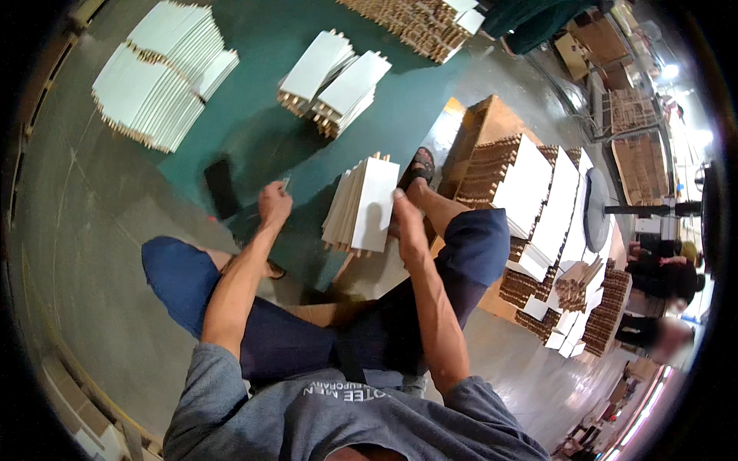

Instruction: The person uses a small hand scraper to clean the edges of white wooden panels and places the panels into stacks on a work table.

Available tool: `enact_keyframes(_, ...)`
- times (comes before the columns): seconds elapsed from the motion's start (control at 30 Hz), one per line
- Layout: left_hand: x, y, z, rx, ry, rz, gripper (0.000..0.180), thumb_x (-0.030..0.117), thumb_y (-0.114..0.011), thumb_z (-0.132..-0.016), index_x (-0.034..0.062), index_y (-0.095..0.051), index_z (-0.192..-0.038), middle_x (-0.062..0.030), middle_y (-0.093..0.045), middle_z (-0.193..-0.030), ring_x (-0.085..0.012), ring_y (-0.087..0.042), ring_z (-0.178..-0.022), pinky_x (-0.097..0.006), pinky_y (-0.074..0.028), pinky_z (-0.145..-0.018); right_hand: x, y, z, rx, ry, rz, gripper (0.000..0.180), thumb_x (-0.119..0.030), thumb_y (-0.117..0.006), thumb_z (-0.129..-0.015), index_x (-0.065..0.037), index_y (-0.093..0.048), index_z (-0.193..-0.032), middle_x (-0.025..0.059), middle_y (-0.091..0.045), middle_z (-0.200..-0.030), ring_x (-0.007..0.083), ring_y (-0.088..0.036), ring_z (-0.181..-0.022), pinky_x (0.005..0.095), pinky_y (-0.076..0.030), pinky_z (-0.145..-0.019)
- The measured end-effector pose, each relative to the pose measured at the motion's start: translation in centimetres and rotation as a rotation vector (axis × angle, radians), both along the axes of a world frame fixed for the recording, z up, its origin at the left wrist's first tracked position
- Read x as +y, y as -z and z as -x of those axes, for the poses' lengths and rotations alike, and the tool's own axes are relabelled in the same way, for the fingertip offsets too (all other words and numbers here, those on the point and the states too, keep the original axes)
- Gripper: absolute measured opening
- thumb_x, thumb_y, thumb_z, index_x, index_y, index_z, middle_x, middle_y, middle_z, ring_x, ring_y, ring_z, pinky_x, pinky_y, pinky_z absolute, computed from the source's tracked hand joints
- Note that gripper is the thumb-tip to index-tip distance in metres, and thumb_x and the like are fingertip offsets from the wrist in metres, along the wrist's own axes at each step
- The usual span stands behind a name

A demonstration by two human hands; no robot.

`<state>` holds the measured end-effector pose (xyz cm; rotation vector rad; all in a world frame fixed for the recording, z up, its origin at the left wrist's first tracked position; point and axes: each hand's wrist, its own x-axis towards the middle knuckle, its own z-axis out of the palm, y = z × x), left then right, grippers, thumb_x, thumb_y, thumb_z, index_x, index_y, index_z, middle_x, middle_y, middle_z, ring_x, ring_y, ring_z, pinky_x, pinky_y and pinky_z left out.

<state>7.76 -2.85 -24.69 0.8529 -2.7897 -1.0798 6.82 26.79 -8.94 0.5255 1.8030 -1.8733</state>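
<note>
A stack of white boards (374,207) with pale wooden pegs at its ends stands between my feet, tilted a little. My right hand (409,227) grips its right edge, thumb at the front corner and fingers partly hidden behind. My left hand (275,206) is closed in a pinch over the green surface, left of that stack and apart from it. A small pale bit shows at its fingertips, too small to name. Farther off lie two piles of similar boards, a left pile (319,65) and a right pile (357,81), side by side.
A large fanned stack of white boards (154,92) lies at the far left of the green mat (246,38). More boards (415,23) sit at the far edge. At right, a loaded pallet (530,192) stands beside a black fan (596,209). Several people are at the far right.
</note>
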Motion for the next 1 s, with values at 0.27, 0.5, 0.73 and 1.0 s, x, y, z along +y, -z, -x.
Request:
enact_keyframes(0.27,4.8,-1.5,-3.0,-0.245,0.014,-0.386,0.031,0.027,-0.065,-0.085,0.0017,-0.073,-0.102,-0.0208,-0.072,-0.102,-0.0377,-0.068,-0.097,-0.043,-0.052,-0.082,0.7,-0.7,-0.3,0.023,-0.122,0.095,0.091,-0.067,-0.047,-0.094,0.003,-0.035,-0.15,0.0217,-0.046,-0.146,0.0324,-0.044,-0.132,0.0474,-0.037,-0.105)
enact_keyframes(0.5,6.6,-8.5,-0.1,0.057,-0.036,-0.748,0.053,0.047,-0.061,-0.092,-0.0029,-0.07,-0.109,-0.0189,-0.071,-0.105,-0.0262,-0.065,-0.102,-0.038,-0.048,-0.089,-2.0,0.1,-1.1,0.055,-0.023,0.047,0.089,-0.067,-0.053,-0.092,0.005,-0.042,-0.144,0.0244,-0.055,-0.13,0.0341,-0.06,-0.113,0.0455,-0.053,-0.089)
enact_keyframes(0.73,8.4,-7.6,-0.2,-0.091,-0.011,-0.798,0.08,0.069,-0.046,-0.093,-0.0049,-0.066,-0.115,-0.0257,-0.068,-0.115,-0.0364,-0.062,-0.113,-0.042,-0.046,-0.094,-2.5,2.0,-1.3,-0.098,0.034,0.014,0.088,-0.071,-0.051,-0.091,-0.001,-0.042,-0.145,0.0207,-0.056,-0.128,0.0347,-0.061,-0.109,0.0471,-0.051,-0.09)
enact_keyframes(1.0,11.6,-6.3,-1.1,-0.036,0.054,-1.082,0.076,0.068,-0.038,-0.098,0.0036,-0.06,-0.134,-0.0164,-0.066,-0.121,-0.0259,-0.063,-0.107,-0.038,-0.05,-0.091,-3.8,2.5,-1.7,-0.101,-0.022,0.113,0.079,-0.068,-0.051,-0.093,-0.003,-0.048,-0.137,0.0131,-0.06,-0.113,0.0275,-0.062,-0.102,0.0433,-0.051,-0.085)
